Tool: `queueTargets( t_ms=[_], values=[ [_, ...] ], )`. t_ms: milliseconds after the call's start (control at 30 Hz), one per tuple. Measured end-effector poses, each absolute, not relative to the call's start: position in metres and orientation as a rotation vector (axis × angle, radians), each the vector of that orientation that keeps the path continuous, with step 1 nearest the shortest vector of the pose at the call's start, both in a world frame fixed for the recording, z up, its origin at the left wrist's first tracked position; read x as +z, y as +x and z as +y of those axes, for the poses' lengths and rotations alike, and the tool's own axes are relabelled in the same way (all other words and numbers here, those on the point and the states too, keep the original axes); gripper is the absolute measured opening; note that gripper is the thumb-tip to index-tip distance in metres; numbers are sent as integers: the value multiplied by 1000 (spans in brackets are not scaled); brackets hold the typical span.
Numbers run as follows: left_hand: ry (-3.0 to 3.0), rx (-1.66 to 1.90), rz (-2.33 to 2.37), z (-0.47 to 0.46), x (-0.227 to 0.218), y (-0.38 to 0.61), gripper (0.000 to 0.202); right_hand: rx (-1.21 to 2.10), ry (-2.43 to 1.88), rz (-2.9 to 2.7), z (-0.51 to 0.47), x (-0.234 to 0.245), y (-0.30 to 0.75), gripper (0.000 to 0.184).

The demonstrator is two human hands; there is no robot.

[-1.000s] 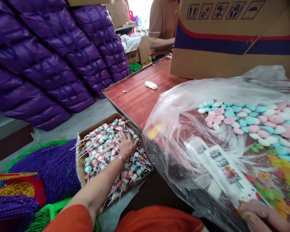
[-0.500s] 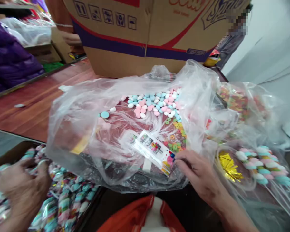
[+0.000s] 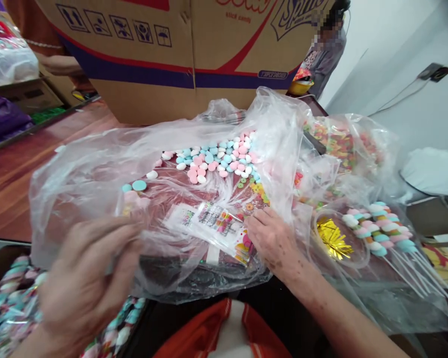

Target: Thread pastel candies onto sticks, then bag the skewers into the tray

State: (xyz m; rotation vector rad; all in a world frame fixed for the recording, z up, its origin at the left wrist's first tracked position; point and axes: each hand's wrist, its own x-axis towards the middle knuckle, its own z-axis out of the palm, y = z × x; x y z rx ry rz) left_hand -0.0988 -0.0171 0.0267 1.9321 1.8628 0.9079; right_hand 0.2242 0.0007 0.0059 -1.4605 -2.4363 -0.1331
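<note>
A big clear plastic bag (image 3: 97, 169) lies on the table in front of me, with pastel round candies (image 3: 212, 159) and coloured ring candies (image 3: 254, 191) under it. My right hand (image 3: 272, 238) rests at the bag's front, fingers bent and pressed on the corner of a stack of printed packets (image 3: 212, 221). My left hand (image 3: 82, 283) is raised at the bag's left front edge, against the plastic; it is smeared by motion. Below it sits a box of wrapped lollipops (image 3: 7, 298).
A large cardboard box (image 3: 164, 64) stands behind the bag. To the right lie pastel candy skewers (image 3: 377, 228) in clear wrap and a gold bow (image 3: 330, 238). Red wooden tabletop (image 3: 30, 164) shows at left. One person (image 3: 324, 49) stands behind; another's arm (image 3: 56, 62) is at top left.
My view swung right from the lollipop box to the bag. My left hand rose from the lollipops to the bag's edge. My right hand stayed on the printed packets.
</note>
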Motion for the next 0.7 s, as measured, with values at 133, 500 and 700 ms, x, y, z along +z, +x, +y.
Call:
queueTargets(
  t_ms=[133,500,700],
  values=[
    [2412,868,1452,25,64,-6,36,-308,-1282,-2399,-6,27,224,24],
    [1724,217,850,71,59,46,21,121,-1337,-1743,-24,28,250,43],
    [1769,221,826,66,68,54,22,1047,-1378,-1419,-28,38,260,13]
  ],
)
